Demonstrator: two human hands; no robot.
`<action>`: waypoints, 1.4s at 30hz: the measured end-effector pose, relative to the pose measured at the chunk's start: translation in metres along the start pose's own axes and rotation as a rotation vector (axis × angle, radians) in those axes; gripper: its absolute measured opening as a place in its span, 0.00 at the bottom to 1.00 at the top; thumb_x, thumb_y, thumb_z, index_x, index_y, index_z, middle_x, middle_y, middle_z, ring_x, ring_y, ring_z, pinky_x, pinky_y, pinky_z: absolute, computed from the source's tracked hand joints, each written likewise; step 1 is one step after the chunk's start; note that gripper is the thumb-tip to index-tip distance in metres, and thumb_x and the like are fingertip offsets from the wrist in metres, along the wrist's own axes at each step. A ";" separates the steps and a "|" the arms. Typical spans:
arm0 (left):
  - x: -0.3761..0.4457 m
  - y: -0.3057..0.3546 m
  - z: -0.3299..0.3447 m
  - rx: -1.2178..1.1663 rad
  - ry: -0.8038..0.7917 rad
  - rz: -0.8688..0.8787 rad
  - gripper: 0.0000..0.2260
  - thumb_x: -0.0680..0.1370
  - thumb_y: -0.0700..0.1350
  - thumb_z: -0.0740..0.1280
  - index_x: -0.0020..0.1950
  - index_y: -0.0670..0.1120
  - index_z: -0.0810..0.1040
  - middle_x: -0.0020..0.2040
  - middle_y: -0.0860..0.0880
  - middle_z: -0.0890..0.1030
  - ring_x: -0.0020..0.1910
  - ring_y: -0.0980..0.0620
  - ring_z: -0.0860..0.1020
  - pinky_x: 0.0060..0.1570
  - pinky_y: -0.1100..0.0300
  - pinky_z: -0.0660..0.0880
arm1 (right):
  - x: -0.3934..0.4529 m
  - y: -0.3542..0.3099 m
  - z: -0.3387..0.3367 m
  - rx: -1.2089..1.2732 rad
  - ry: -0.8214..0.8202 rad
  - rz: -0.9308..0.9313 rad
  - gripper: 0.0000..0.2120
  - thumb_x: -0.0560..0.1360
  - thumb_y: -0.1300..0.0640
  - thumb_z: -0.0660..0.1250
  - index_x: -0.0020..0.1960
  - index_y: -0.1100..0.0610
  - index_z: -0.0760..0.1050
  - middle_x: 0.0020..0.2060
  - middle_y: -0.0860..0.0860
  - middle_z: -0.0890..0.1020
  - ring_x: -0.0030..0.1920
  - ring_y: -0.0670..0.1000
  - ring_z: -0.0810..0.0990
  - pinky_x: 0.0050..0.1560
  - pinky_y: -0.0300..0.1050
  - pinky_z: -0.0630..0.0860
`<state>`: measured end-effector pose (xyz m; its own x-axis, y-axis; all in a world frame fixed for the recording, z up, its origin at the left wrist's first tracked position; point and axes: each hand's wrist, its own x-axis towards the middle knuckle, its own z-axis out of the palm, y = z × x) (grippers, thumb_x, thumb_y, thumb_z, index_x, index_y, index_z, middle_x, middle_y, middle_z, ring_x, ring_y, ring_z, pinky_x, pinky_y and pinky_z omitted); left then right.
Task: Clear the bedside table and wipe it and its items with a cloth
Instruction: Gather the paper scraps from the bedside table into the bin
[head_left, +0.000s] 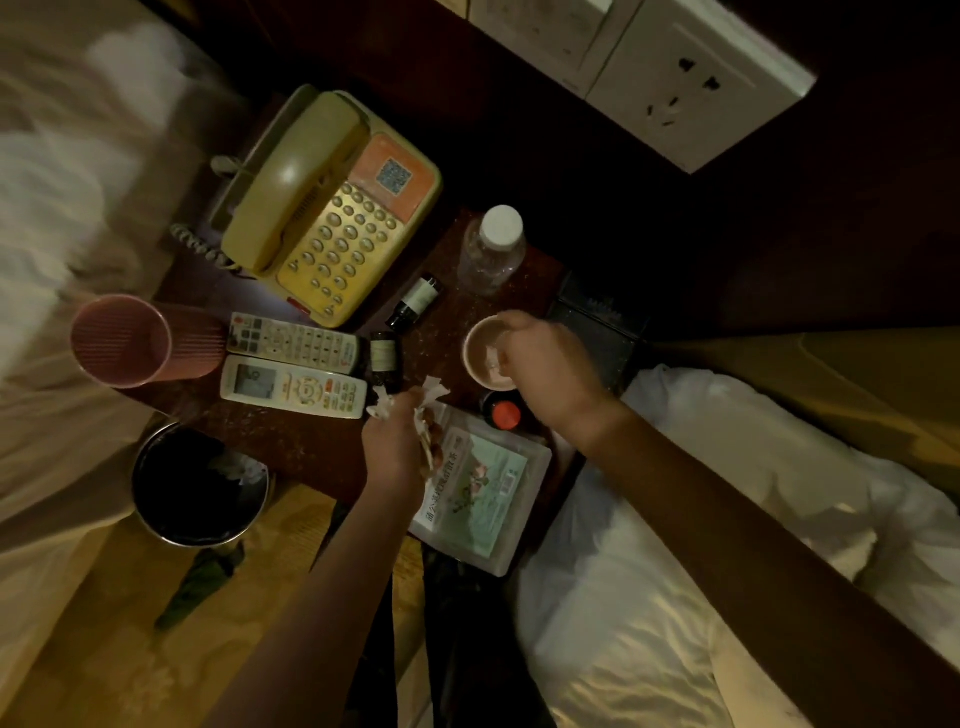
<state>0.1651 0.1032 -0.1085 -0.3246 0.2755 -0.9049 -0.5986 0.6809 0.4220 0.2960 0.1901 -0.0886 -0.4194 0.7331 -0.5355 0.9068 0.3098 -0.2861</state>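
The dark bedside table (270, 441) carries a yellow telephone (332, 208), two remote controls (293, 340) (293, 387), a pink ribbed cup (124, 340) lying on its side, two small dark bottles (415, 301) (384, 358), a clear water bottle (493, 249), a red-capped item (504, 414) and a flat white packet (478, 493). My left hand (395, 441) clutches crumpled white paper scraps and wrappers above the packet. My right hand (545, 369) grips the rim of a paper cup (483, 358) with something pale inside.
A round black waste bin (200, 483) stands on the floor at the table's front left corner. Beds with white sheets flank the table left and right. Wall sockets (691, 88) sit above. A dark box (597, 322) lies at the table's right edge.
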 end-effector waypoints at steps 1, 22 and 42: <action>0.000 0.001 -0.002 0.000 0.008 -0.002 0.08 0.77 0.41 0.64 0.38 0.43 0.73 0.27 0.47 0.73 0.19 0.54 0.70 0.19 0.68 0.64 | 0.005 -0.005 -0.003 -0.125 -0.086 -0.041 0.13 0.77 0.65 0.60 0.60 0.62 0.76 0.69 0.57 0.68 0.55 0.57 0.78 0.51 0.46 0.73; 0.024 0.024 -0.023 0.018 0.040 0.030 0.09 0.77 0.43 0.64 0.38 0.46 0.69 0.30 0.48 0.70 0.22 0.56 0.69 0.20 0.68 0.63 | 0.048 -0.004 0.028 -0.567 -0.346 -0.245 0.12 0.77 0.64 0.60 0.58 0.61 0.77 0.60 0.58 0.75 0.55 0.57 0.78 0.49 0.49 0.74; -0.010 0.003 -0.009 0.111 -0.182 -0.056 0.11 0.78 0.42 0.62 0.35 0.44 0.72 0.28 0.47 0.71 0.23 0.53 0.69 0.22 0.65 0.64 | -0.048 -0.009 0.004 0.861 0.153 0.281 0.07 0.67 0.64 0.75 0.37 0.53 0.83 0.32 0.43 0.82 0.36 0.43 0.82 0.42 0.36 0.78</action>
<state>0.1603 0.0963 -0.0979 -0.1492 0.3461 -0.9263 -0.5247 0.7663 0.3708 0.3077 0.1497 -0.0631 -0.1220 0.8043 -0.5815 0.6029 -0.4054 -0.6871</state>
